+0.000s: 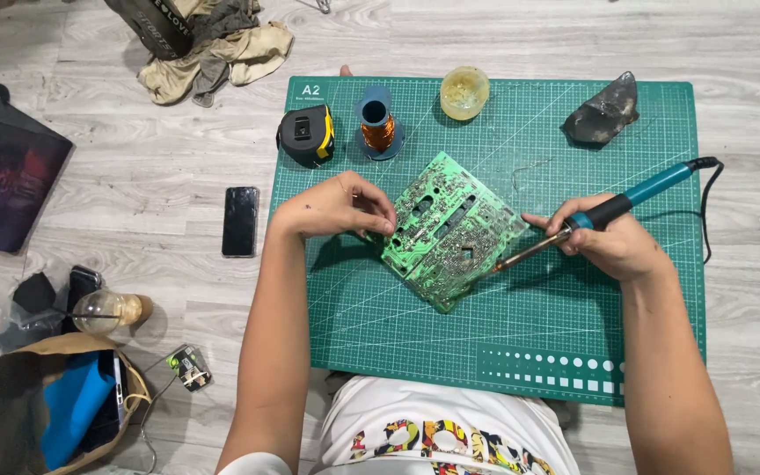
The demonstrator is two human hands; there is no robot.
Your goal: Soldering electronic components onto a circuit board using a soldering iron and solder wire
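At the centre of the green cutting mat, the left hand is closed on the upper left edge of a green circuit board, fingers curled over the rim, holding it tilted with its solder side up. The right hand is closed in a pen grip around a teal and black soldering iron, whose tip meets the board's right edge. The iron's cord loops off the mat's right side.

Behind the board stand a tape measure, a spool of copper wire, a small yellowish pot and a dark lump. A phone lies on the floor just left of the mat.

Risks, as judged: the board is steadied by one edge only, so pressure from the tip could make it pivot or slip. The left fingers sit near the hot end. A snagged cord could jerk the iron across the board.
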